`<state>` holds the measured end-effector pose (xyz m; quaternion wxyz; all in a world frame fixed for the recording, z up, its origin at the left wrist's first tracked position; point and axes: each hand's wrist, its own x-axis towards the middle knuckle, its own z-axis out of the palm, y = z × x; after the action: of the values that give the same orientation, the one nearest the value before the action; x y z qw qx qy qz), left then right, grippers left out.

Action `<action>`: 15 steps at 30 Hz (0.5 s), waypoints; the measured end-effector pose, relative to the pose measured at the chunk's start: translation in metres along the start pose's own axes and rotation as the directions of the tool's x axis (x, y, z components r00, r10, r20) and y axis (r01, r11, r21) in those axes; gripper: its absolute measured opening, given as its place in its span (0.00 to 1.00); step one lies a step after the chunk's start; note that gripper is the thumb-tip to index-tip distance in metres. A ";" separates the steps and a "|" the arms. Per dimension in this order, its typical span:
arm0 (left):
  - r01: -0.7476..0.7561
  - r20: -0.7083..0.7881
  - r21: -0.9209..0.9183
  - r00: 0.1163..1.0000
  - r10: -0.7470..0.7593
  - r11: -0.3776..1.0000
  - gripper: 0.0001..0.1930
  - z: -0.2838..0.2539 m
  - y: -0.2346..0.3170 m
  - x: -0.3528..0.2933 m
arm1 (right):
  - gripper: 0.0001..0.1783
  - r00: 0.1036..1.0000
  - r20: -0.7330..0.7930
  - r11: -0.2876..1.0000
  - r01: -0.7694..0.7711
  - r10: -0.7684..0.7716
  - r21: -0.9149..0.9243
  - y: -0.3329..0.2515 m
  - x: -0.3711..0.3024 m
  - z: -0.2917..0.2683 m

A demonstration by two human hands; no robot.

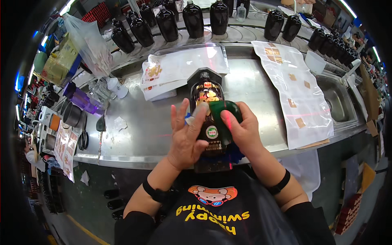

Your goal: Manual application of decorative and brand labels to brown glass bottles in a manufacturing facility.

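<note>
Left of centre, the left hand has its fingers spread, some near or against the bottle at frame centre but not clasped round it, so a sideways push could make it slip. Just right, the green tool sits clamped between the right hand's thumb and fingers; tilted or pressed too hard, its edge might crease the bottle's gold print

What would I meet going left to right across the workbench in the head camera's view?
Purple container, white bottle, left hand, dark decorated bottle, right hand, long white sheet with gold patches, sink.
</note>
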<state>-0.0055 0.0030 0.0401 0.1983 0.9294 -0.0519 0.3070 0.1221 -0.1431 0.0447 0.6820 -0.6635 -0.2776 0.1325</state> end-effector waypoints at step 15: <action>-0.030 -0.084 -0.163 0.996 0.017 0.986 0.32 0.012 -0.060 0.040 | 0.19 0.958 0.040 0.813 -0.262 0.283 0.520 0.026 0.019 0.001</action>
<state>0.0465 0.0540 0.0343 0.2726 0.8957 -0.0797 0.3422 0.1417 -0.1303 0.0235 0.8150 -0.4898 -0.1200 0.2855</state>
